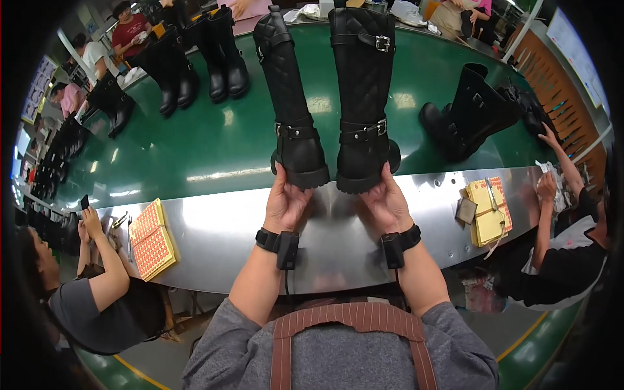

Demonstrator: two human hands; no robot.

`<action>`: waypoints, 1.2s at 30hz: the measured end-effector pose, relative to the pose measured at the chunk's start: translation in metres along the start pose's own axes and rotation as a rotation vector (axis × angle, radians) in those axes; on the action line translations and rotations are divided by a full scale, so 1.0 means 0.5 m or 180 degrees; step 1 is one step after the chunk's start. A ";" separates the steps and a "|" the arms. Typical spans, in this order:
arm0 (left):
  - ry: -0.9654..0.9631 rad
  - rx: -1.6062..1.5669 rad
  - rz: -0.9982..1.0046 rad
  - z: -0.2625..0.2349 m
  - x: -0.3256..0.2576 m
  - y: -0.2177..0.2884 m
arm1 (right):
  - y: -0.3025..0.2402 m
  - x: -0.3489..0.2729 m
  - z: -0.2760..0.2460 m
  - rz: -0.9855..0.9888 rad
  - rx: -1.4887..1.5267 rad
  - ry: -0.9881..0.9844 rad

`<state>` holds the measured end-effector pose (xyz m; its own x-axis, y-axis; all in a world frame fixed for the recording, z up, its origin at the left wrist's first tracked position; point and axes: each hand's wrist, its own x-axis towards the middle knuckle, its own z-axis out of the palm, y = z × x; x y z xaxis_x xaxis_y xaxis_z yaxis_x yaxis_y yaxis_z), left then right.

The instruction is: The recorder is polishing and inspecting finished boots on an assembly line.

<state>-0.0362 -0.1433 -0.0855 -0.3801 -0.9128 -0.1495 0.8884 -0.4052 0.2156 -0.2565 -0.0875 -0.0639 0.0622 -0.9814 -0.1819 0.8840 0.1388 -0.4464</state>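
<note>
Two tall black boots with quilted shafts and buckled straps stand upright side by side in front of me, heels toward me. My left hand (287, 201) grips the heel and sole of the left boot (289, 97), thumb up along its side. The right boot (364, 97) is held the same way by my right hand (385, 201), its thumb against the outer side of the heel. The fingers of both hands are partly hidden beneath the soles. A narrow gap separates the two boots. Each wrist wears a black strap with a small box.
A green conveyor belt (214, 140) runs behind a steel ledge (214, 221). More black boots (224, 58) stand far left; another pair (468, 114) is at right. Yellow sticker-sheet stacks lie at left (153, 240) and right (489, 211). Co-workers sit on both sides (97, 305).
</note>
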 end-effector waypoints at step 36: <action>-0.0314 0.0694 -0.0186 0.018 -0.018 -0.017 | -0.006 0.002 -0.016 -0.0374 -0.0711 -0.0176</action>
<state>-0.0426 -0.1319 -0.0772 -0.4620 -0.8837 -0.0751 0.7917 -0.4491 0.4142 -0.2626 -0.0880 -0.0698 -0.0042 -0.9974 -0.0719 0.7628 0.0433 -0.6452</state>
